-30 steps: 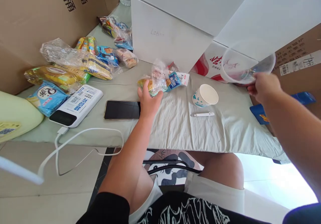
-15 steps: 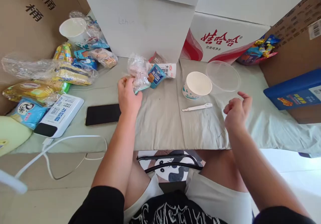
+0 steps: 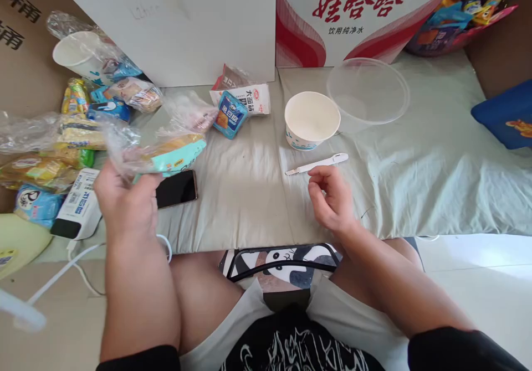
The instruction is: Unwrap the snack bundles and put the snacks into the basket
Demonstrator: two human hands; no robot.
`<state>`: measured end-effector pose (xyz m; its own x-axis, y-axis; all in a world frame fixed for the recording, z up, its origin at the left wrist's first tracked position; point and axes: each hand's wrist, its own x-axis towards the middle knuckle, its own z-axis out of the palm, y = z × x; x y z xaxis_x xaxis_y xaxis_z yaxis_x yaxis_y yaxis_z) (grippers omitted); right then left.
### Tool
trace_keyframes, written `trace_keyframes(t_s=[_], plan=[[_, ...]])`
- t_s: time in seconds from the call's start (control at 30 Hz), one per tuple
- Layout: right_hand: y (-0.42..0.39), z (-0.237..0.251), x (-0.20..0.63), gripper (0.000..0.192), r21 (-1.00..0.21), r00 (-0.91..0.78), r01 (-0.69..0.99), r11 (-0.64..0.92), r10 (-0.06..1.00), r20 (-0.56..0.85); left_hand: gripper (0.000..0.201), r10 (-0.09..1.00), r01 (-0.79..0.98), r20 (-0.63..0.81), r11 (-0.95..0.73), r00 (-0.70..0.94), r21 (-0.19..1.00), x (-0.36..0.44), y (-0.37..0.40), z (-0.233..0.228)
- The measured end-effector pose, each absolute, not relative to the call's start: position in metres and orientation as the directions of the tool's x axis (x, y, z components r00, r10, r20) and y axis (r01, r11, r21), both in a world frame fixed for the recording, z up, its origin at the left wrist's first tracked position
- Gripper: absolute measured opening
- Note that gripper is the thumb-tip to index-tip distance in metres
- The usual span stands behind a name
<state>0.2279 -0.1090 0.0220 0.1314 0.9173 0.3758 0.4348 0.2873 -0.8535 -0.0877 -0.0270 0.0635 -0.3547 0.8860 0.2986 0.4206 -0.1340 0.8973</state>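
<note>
Bag (image 3: 166,147) of snacks is gripped, lifted, in the closed left hand (image 3: 124,202); the right hand (image 3: 330,199), half-curled and empty, is near the pen (image 3: 316,164); the cup (image 3: 311,119) is unfilled.

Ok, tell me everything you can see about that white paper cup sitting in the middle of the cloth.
The paper cup is a short, wide tub, white inside, with a teal pattern low on its outer wall. It stands upright and open, with nothing visible inside, on the pale green cloth. A clear plastic lid lies just to its right, and a white folded utensil lies in front. Neither hand touches it; the right hand is nearest.
</note>
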Motion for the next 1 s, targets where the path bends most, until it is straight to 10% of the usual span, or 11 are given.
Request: trace_keyframes(t_s=[0.2,0.37,0.6,0.77,1.0], plan=[[-0.104,0.016,0.225,0.028,-0.980,-0.003,0.160,0.117,0.993,0.118,0.046,0.975,-0.085,0.224,-0.223,-0.005,0.971,-0.053,-0.035,0.056],[-0.095,0.006,0.219,0.053,-0.989,-0.123,-0.129,-0.073,0.991,-0.057,0.056,0.868,-0.009,0.048,-0.050,0.495,0.999,-0.003,-0.037,0.025],[-0.086,-0.003,0.222,0.045,-0.982,0.221,0.155,0.106,0.965,0.139,0.071,0.917,-0.064,-0.076,0.109,0.392,0.992,0.021,-0.038,0.017],[-0.093,-0.004,0.219,0.044,-0.804,0.012,0.522,0.284,0.940,0.340,0.065,0.937,0.087,-0.054,0.025,0.346,0.996,0.032,-0.038,0.009],[-0.099,-0.006,0.214,0.051,-0.755,-0.091,0.588,0.290,0.951,0.294,0.072,0.932,0.163,-0.011,-0.052,0.361,0.985,0.032,-0.035,0.004]])
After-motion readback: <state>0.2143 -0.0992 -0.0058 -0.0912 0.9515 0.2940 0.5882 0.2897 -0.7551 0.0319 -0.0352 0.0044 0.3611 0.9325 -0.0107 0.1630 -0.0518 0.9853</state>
